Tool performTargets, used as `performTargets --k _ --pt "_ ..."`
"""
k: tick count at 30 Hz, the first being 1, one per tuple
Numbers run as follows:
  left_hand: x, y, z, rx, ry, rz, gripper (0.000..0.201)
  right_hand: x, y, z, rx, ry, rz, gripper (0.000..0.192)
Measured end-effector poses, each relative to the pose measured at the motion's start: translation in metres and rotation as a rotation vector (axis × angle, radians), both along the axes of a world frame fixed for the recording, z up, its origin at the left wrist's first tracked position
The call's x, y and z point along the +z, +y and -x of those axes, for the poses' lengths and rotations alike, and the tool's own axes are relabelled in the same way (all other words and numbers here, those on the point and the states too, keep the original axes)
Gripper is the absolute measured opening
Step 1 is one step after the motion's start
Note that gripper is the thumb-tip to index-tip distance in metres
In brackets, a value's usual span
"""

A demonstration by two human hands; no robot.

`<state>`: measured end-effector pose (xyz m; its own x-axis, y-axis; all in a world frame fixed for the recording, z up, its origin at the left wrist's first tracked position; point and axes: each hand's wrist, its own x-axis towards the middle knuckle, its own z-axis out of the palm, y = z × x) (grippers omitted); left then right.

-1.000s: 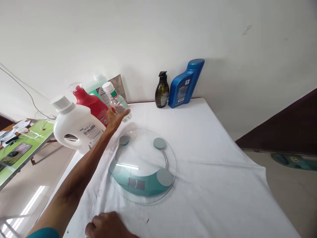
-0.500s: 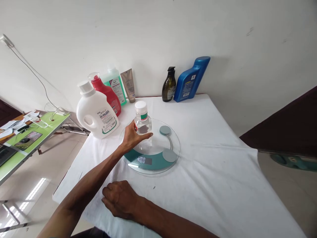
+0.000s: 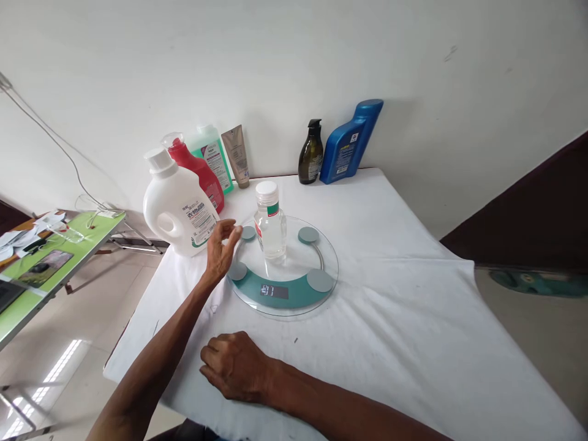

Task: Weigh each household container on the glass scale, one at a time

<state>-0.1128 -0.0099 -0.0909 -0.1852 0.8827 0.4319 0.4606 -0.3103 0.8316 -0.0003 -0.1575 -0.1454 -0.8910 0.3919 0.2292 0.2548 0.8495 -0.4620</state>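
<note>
A small clear bottle (image 3: pixel 271 223) with a white cap and a green-and-red label stands upright on a round glass scale (image 3: pixel 316 300) with a teal band and a lit display. My left hand (image 3: pixel 220 247) hovers just left of the bottle, fingers apart, not touching it. My right hand (image 3: pixel 235 366) rests palm down on the white tablecloth (image 3: pixel 390 318) in front of the scale, fingers curled, holding nothing.
A large white detergent jug (image 3: pixel 177 205), a red bottle (image 3: pixel 197 171), a green bottle (image 3: pixel 211 153) and a beige tube (image 3: pixel 237 156) stand at the back left. A dark pump bottle (image 3: pixel 310 153) and a blue bottle (image 3: pixel 349 144) stand against the wall. A green side table (image 3: pixel 50 257) is at left.
My left hand carried the clear bottle from the back left onto the scale, let go of it and drew back to the left. The scale's display lit up.
</note>
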Motion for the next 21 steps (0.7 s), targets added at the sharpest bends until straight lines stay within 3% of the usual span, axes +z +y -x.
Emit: performTargets --k 4,7,11,21 --pt "-0.029 0.005 0.030 0.266 -0.001 0.086 0.028 -0.002 -0.001 0.001 -0.014 -0.002 -0.021 0.023" --pt "-0.042 0.011 0.037 0.282 -0.003 0.131 0.023 -0.003 -0.002 0.000 -0.008 0.010 -0.054 0.024" --pt "-0.042 0.013 0.037 0.214 0.002 0.149 0.021 -0.005 -0.003 0.000 0.001 0.037 -0.099 0.023" --pt "-0.038 0.009 0.035 0.200 -0.046 0.172 0.019 -0.005 -0.004 -0.001 0.010 0.033 -0.095 0.021"
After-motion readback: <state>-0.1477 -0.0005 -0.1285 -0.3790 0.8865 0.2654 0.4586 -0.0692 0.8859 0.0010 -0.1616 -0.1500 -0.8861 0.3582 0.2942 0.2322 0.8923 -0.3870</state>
